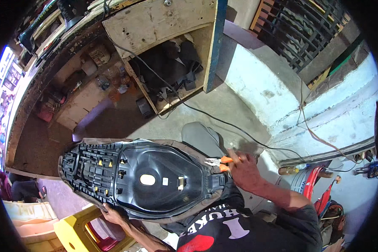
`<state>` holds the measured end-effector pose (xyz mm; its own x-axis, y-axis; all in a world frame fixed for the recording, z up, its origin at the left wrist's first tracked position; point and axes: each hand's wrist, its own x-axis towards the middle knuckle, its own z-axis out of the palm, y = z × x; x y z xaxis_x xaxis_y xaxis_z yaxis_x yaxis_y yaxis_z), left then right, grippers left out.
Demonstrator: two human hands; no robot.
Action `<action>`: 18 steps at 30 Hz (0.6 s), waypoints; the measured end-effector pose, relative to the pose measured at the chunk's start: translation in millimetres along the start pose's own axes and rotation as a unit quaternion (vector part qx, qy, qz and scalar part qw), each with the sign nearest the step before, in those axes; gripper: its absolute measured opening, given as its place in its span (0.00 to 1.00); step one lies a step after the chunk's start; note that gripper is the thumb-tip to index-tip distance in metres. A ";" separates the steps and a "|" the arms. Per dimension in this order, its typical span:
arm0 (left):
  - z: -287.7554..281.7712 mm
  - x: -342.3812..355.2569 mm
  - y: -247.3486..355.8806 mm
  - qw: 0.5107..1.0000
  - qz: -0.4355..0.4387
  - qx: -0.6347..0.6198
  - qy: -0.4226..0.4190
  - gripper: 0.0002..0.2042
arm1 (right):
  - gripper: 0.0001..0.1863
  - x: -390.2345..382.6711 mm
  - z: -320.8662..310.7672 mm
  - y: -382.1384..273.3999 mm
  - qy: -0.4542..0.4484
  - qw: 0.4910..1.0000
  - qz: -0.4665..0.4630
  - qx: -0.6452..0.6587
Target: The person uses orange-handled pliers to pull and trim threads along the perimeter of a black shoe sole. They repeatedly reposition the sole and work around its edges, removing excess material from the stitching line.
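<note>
The big black seat [143,178] lies upside down, long ways across the middle, with the right hand [244,170] squeezing orange pliers [220,161] at its right end and the left hand [111,215] gripping its lower edge.

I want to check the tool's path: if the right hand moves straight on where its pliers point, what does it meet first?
The right hand holds orange-handled pliers pointing left. They would probably meet the rim of the upturned black seat first; the tips look almost on it, though depth is unclear.
</note>
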<state>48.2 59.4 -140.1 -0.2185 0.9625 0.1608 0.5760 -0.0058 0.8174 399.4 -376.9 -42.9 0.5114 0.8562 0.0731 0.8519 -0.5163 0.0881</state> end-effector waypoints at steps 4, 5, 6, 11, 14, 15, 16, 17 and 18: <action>1.3 -5.4 3.9 0.999 0.031 0.007 0.015 0.25 | 0.11 7.0 -0.5 -3.8 -0.049 0.999 0.004 -0.002; 0.7 -6.3 1.8 1.000 0.026 0.005 0.012 0.25 | 0.11 7.3 6.5 -0.2 -0.064 0.997 0.003 0.050; -1.9 -4.2 -4.1 1.000 0.013 0.012 0.012 0.25 | 0.11 5.4 20.7 5.5 -0.081 0.991 0.002 0.102; 4.1 2.9 -28.0 1.000 -0.001 -0.018 -0.003 0.27 | 0.18 18.8 57.4 45.7 -0.219 0.824 0.101 0.513; 5.4 -2.1 -9.2 0.999 -0.027 -0.023 -0.033 0.29 | 0.19 2.4 76.5 41.0 -0.223 0.820 0.162 0.502; 4.2 -7.1 -10.8 0.999 -0.014 -0.045 -0.019 0.29 | 0.19 15.5 58.4 35.4 -0.234 0.818 0.176 0.496; 5.3 -5.9 -8.5 0.998 0.007 -0.066 -0.022 0.29 | 0.18 18.3 55.5 31.8 -0.192 0.847 0.141 0.476; -0.7 -6.4 -5.3 1.000 0.011 -0.017 -0.009 0.28 | 0.18 21.0 54.0 29.7 -0.149 0.872 0.107 0.453; -0.9 -6.3 -4.7 1.000 0.009 -0.013 -0.012 0.27 | 0.17 23.2 51.3 30.7 -0.102 0.898 0.073 0.422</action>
<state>46.2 53.1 -144.5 -0.1886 0.9684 0.1632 0.5597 -0.0305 0.8281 443.2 -372.0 -89.4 0.5613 0.8105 -0.1674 0.5125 -0.4992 -0.6986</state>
